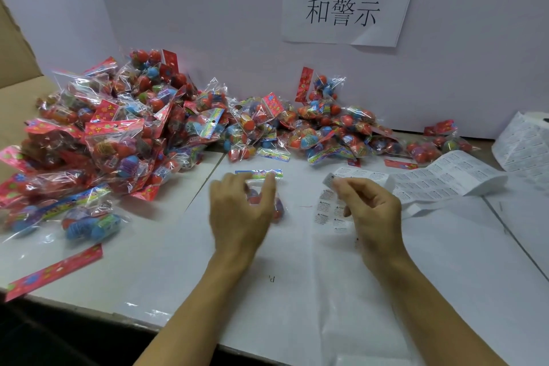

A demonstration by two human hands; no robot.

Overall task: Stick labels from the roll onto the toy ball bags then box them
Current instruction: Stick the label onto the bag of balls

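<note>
Left hand (240, 211) — fingers spread over crinkly clear bag (267, 202) of round balls. Right hand (368, 211) pinches a papery white label (330, 180).

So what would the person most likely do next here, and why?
Probably bring the right hand over and press its label onto the bag. The label is already pinched in those fingers, and the left hand is over that one bag, apart from the pile.
</note>
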